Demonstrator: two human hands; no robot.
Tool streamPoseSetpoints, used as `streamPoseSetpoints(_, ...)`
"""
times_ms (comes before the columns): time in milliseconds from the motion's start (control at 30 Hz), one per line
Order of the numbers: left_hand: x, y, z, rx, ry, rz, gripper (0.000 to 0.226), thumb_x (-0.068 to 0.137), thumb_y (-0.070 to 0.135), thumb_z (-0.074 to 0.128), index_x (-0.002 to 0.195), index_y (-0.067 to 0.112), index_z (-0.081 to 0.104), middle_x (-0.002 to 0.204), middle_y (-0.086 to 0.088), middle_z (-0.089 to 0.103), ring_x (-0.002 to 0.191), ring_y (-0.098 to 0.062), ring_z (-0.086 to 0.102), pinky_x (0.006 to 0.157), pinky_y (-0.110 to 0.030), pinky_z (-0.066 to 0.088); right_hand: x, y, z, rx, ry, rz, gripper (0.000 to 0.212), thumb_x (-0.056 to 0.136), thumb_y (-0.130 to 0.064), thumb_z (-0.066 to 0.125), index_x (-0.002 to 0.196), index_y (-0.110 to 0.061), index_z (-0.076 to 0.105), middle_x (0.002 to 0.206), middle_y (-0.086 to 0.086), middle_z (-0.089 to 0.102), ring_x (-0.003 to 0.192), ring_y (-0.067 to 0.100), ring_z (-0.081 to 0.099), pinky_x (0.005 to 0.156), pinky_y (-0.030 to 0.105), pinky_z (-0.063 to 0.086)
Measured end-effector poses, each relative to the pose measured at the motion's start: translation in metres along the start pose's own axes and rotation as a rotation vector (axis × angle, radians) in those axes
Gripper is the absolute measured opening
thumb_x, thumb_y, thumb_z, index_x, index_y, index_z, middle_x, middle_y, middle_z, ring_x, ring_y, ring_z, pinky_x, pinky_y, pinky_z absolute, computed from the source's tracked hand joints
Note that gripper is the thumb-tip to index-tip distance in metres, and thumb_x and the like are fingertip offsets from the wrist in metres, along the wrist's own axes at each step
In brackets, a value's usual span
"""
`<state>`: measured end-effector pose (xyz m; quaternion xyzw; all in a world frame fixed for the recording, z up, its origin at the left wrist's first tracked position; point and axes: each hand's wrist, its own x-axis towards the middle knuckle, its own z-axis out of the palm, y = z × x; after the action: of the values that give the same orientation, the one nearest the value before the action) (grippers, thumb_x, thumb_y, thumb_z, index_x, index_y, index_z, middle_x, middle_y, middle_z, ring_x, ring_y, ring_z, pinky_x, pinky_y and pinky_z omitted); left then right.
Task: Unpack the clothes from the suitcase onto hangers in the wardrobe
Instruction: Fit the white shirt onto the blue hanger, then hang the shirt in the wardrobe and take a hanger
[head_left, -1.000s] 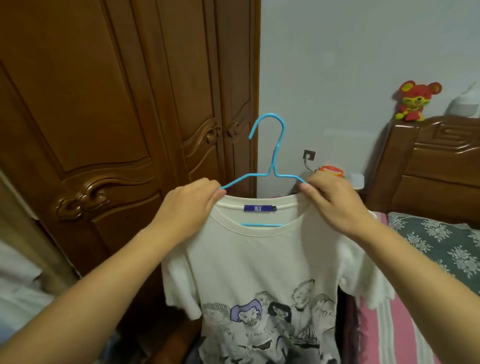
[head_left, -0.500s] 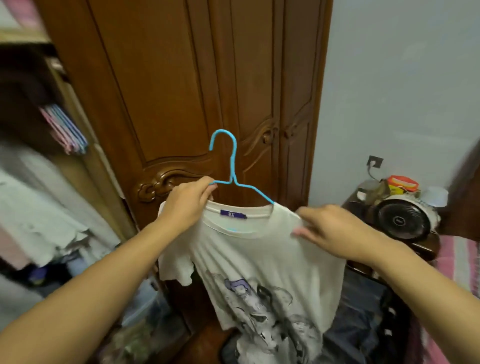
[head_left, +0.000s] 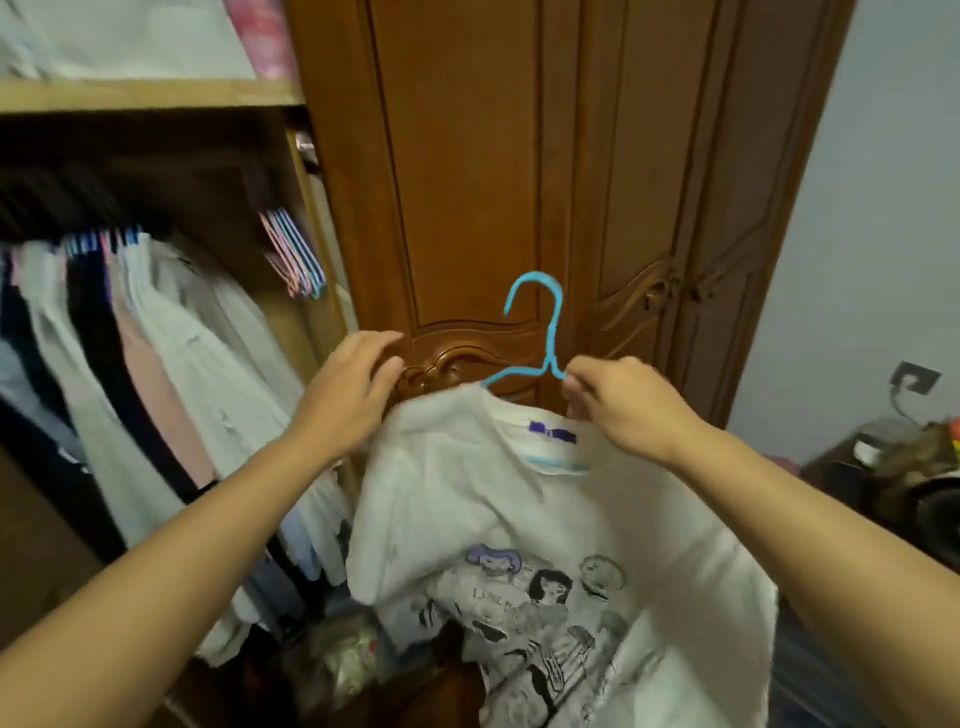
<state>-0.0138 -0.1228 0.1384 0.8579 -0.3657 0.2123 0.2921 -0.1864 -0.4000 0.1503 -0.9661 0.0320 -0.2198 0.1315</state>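
Your view has swung left since the earlier frame, baring the open wardrobe (head_left: 156, 98). Your right hand (head_left: 631, 408) pinches the blue hanger (head_left: 545, 332) carrying the T-shirt (head_left: 519, 499); your left hand (head_left: 348, 395) hovers open, fingertips blurred.

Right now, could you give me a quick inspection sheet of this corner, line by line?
Surface: nothing seen; no table in view.
Job's things: white T-shirt with a cartoon print on a blue hanger, not yet on the rail; no suitcase in view.
Clutter: spare hangers bunched inside the wardrobe; blurred items at far right.
Hands: right hand pinches the hanger at the collar; left hand is at the shirt's shoulder, fingers relaxed.
Cables: a cord hangs from the wall socket.
Surroundings: hung clothes at left, carved wooden door behind, pale wall at right.
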Motion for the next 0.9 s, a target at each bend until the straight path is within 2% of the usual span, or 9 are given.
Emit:
streamPoseSetpoints(67, -0.007, -0.011, -0.007, 0.017, -0.006, -0.05, 0.038, 0.107, 0.034, 0.042, 0.14, 0.02, 0.054, 0.136, -0.002, 0.054, 0.124, -0.019, 0.052, 0.103, -0.033, 0.043, 0.005, 0.0, 0.011, 0.043, 0.082, 0.016, 0.027, 0.1, -0.046, 0.035, 0.086, -0.028, 0.048, 0.078, -0.007, 0.069, 0.076, 0.029, 0.065, 0.069, 0.044, 0.054)
streamPoseSetpoints(167, -0.015, -0.016, -0.007, -0.002, -0.038, -0.022, 0.038, 0.106, 0.035, 0.044, 0.14, 0.023, 0.055, 0.136, 0.002, 0.054, 0.125, -0.015, 0.051, 0.1, -0.028, 0.039, 0.011, -0.015, 0.02, 0.008, -0.044, -0.083, 0.032, 0.1, -0.052, 0.03, 0.089, -0.029, 0.048, 0.082, -0.005, 0.071, 0.08, 0.031, 0.067, 0.069, 0.044, 0.054)
streamPoseSetpoints(333, -0.013, 0.011, 0.007, -0.073, -0.155, 0.149, 0.047, 0.105, 0.045, 0.044, 0.149, 0.03, 0.044, 0.143, 0.012, 0.048, 0.131, -0.003, 0.043, 0.108, -0.026, 0.035, 0.034, -0.03, 0.011, 0.176, -0.052, -0.117, 0.026, 0.105, -0.037, 0.04, 0.083, -0.029, 0.051, 0.078, -0.019, 0.071, 0.078, 0.007, 0.069, 0.076, 0.042, 0.056)
streamPoseSetpoints(433, 0.003, 0.018, 0.018, 0.042, -0.153, 0.129, 0.029, 0.104, 0.043, 0.044, 0.129, 0.031, 0.055, 0.118, 0.012, 0.062, 0.106, -0.009, 0.058, 0.083, -0.031, 0.049, 0.039, -0.039, 0.003, 0.255, -0.107, -0.127, 0.024, 0.105, -0.031, 0.045, 0.084, -0.028, 0.056, 0.078, -0.014, 0.073, 0.075, 0.002, 0.07, 0.078, 0.042, 0.058)
streamPoseSetpoints(533, 0.018, 0.005, 0.03, 0.2, -0.111, 0.199, 0.033, 0.102, 0.049, 0.038, 0.099, 0.025, 0.06, 0.091, 0.007, 0.066, 0.081, -0.019, 0.063, 0.062, -0.032, 0.044, 0.034, -0.028, 0.0, 0.453, -0.241, -0.007, 0.011, 0.102, -0.032, 0.054, 0.098, -0.026, 0.062, 0.089, -0.003, 0.076, 0.08, 0.011, 0.073, 0.083, 0.045, 0.059)
streamPoseSetpoints(633, 0.023, -0.021, 0.041, 0.177, -0.068, 0.155, 0.032, 0.103, 0.043, 0.04, 0.093, 0.02, 0.059, 0.086, 0.002, 0.063, 0.078, -0.024, 0.061, 0.062, -0.036, 0.045, 0.016, -0.003, -0.002, 0.338, -0.38, 0.041, 0.046, 0.094, -0.05, 0.059, 0.133, -0.062, 0.037, 0.11, 0.003, 0.072, 0.102, 0.023, 0.068, 0.097, 0.049, 0.051)
streamPoseSetpoints(700, 0.027, -0.039, 0.047, 0.14, -0.001, 0.032, 0.025, 0.105, 0.038, 0.044, 0.093, 0.021, 0.058, 0.087, 0.002, 0.063, 0.079, -0.025, 0.061, 0.066, -0.04, 0.049, 0.005, 0.0, 0.001, 0.373, -0.416, 0.038, 0.07, 0.1, -0.034, 0.055, 0.144, -0.068, 0.012, 0.113, -0.001, 0.072, 0.104, 0.023, 0.067, 0.103, 0.04, 0.048)
streamPoseSetpoints(800, 0.033, -0.059, 0.055, 0.165, 0.071, -0.113, 0.025, 0.106, 0.038, 0.042, 0.093, 0.022, 0.055, 0.088, 0.001, 0.063, 0.078, -0.025, 0.061, 0.068, -0.042, 0.052, 0.005, -0.024, 0.017, 0.506, -0.435, -0.034, 0.063, 0.1, -0.017, 0.058, 0.147, -0.052, 0.035, 0.128, -0.026, 0.061, 0.12, -0.001, 0.057, 0.109, 0.027, 0.042)
streamPoseSetpoints(900, 0.041, -0.076, 0.054, 0.137, 0.115, -0.207, 0.025, 0.108, 0.039, 0.039, 0.092, 0.024, 0.051, 0.09, 0.003, 0.061, 0.08, -0.021, 0.06, 0.069, -0.038, 0.052, 0.02, -0.046, 0.04, 0.671, -0.418, -0.017, 0.05, 0.095, -0.005, 0.061, 0.131, -0.04, 0.061, 0.136, -0.027, 0.056, 0.13, -0.007, 0.046, 0.115, 0.031, 0.034)
